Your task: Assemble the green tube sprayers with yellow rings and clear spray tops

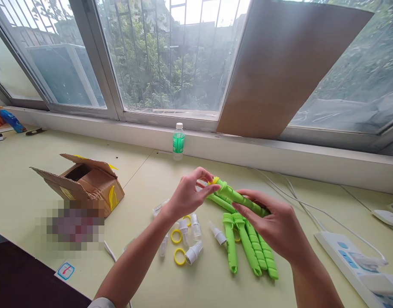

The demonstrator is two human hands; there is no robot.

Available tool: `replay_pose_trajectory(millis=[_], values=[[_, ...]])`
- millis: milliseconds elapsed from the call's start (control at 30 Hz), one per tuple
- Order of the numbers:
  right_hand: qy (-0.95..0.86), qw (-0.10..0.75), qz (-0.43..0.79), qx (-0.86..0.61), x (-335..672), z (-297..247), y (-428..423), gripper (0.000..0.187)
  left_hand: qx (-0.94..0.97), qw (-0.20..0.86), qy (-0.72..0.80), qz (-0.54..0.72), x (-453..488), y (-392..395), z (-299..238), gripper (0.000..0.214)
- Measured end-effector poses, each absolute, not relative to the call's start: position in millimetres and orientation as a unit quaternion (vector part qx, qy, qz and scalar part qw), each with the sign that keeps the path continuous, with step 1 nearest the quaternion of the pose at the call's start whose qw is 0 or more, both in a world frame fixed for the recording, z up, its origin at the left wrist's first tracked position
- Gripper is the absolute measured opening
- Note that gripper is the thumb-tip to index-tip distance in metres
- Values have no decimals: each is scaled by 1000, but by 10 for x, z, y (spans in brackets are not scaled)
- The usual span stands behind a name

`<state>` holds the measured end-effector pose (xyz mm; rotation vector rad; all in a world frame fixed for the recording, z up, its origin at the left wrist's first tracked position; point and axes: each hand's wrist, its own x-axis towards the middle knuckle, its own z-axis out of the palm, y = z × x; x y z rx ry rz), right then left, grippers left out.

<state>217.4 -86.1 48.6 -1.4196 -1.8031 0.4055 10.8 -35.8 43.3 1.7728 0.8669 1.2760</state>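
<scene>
Our left fingers (212,188) pinch the yellow ring (216,180) on the green handle (235,196), whose long axis slants rightward into our gripping right fingers (248,215).

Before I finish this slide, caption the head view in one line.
Left hand pinches a yellow ring at the end of a green plastic handle gripped by the right hand.
</scene>
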Motion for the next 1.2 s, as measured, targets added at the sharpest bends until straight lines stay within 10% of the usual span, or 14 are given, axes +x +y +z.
replay_pose_trajectory(millis=[1200], values=[[-679,422,207,-564,2050,569,-944,36,673,393,311,544,137,-399,457,26]])
